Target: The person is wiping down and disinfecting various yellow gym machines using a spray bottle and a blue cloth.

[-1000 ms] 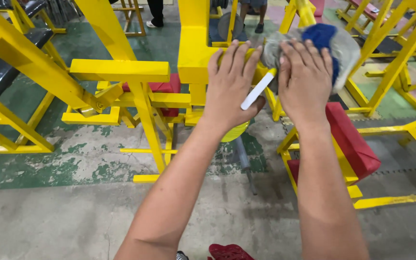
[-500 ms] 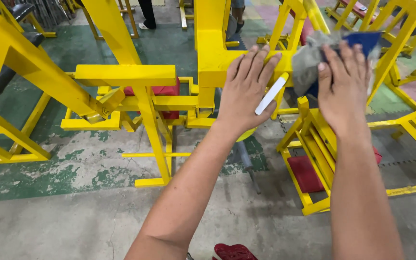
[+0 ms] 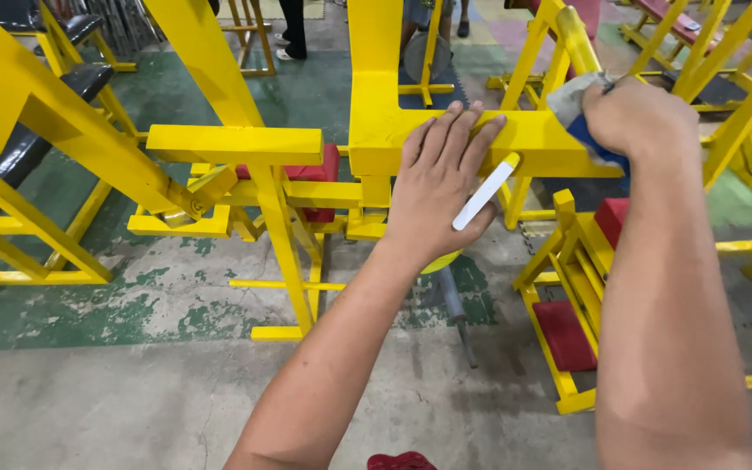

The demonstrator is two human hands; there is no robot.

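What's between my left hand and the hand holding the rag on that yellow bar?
In the head view, between the left hand and the right hand gripping the rag lie a bare stretch of the yellow bar and a white strip at the left thumb.

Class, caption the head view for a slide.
Left hand braces a yellow beam; right hand presses a rag on it.
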